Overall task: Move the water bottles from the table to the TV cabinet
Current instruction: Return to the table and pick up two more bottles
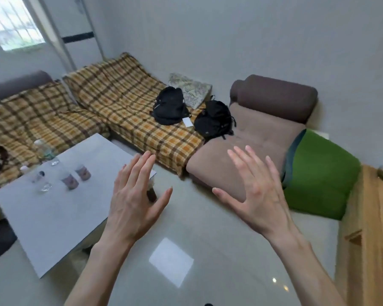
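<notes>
Hovering empty with fingers spread, left hand [133, 199] and right hand [254, 191] flank bottles [70, 181] leftward on table [42, 217].

Both hands are raised over the glossy floor with fingers spread and holding nothing, the left hand [134, 195] in front of the near corner of the white table [53, 217] and the right hand [255, 191] before the brown sofa section [259, 138]. Several blurred water bottles [70, 180] stand on the table's far part. Two black backpacks [170, 106] lie on the plaid-covered sofa [124, 102].
</notes>
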### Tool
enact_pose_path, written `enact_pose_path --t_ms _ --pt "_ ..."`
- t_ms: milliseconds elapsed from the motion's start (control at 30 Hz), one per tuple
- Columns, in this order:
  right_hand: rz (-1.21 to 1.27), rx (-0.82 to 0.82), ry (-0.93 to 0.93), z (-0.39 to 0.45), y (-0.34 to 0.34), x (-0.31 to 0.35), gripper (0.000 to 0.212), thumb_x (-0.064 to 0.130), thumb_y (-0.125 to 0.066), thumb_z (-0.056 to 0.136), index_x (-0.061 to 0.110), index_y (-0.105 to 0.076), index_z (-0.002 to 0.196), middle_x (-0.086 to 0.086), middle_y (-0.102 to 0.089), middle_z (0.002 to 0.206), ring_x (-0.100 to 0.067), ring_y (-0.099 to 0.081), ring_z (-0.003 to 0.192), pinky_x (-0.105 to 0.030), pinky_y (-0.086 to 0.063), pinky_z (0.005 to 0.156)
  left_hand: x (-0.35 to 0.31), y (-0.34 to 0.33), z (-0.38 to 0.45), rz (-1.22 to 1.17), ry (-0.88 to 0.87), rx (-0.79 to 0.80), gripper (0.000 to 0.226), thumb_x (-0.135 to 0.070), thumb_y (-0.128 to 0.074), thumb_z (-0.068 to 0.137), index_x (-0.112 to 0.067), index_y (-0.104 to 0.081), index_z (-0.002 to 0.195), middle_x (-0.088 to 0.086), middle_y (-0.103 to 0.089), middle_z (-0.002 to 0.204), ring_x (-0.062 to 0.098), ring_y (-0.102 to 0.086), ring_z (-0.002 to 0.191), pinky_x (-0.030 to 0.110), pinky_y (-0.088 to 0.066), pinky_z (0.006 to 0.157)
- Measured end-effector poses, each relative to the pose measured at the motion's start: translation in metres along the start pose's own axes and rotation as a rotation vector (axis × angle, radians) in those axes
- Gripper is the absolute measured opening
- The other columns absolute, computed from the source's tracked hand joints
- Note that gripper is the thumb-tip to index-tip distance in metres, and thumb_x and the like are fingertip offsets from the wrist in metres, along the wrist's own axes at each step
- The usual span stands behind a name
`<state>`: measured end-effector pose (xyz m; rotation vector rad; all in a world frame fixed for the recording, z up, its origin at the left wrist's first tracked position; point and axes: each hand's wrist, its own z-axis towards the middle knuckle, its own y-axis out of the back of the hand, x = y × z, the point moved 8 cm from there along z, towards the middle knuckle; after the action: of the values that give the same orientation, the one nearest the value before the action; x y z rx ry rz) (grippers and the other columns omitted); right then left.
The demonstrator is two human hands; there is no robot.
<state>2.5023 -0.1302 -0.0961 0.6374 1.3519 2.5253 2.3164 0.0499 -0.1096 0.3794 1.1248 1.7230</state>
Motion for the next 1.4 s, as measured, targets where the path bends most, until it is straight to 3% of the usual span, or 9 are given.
enact_pose_path --t_ms 267,600,800,1400 --pt "0.109 0.086 0.242 0.139 -0.079 0.038 0.084 0.075 -0.041 0.092 0.023 -0.034 0.157 0.003 -0.035 0.165 -0.016 -0.021 0.157 -0.053 -0.019 0.126 0.093 0.013 0.038 0.126 0.251 -0.096 0.076 -0.056 -0.056 0.095 -0.015 -0.038 0.157 0.003 -0.041 0.164 0.021 -0.03 0.156 0.05 -0.029 0.126" --pt "0.181 0.146 0.497 0.263 -0.178 0.158 0.084 0.075 -0.042 0.093 0.024 -0.031 0.158 0.004 -0.034 0.165 -0.016 -0.018 0.158 -0.055 -0.019 0.125 0.239 0.043 0.046 0.248 0.503 -0.204 0.076 -0.055 -0.055 0.095 -0.013 -0.04 0.156 0.005 -0.042 0.162 0.023 -0.031 0.155 0.05 -0.026 0.127" --pt "0.206 0.173 0.549 0.324 -0.237 0.23 0.083 0.074 -0.043 0.094 0.025 -0.028 0.159 0.004 -0.032 0.166 -0.015 -0.017 0.158 -0.054 -0.019 0.126 0.334 0.054 0.058 0.271 0.62 -0.209 0.077 -0.059 -0.052 0.095 -0.017 -0.035 0.159 0.002 -0.036 0.166 0.018 -0.023 0.158 0.044 -0.018 0.131" --pt "0.292 0.239 0.627 0.452 -0.401 0.385 0.08 0.073 -0.038 0.095 0.025 -0.03 0.159 0.008 -0.032 0.165 -0.013 -0.018 0.157 -0.048 -0.015 0.128 0.556 0.066 0.125 0.326 0.666 -0.234 0.075 -0.055 -0.06 0.095 -0.016 -0.039 0.156 0.001 -0.039 0.164 0.02 -0.027 0.157 0.051 -0.028 0.126"
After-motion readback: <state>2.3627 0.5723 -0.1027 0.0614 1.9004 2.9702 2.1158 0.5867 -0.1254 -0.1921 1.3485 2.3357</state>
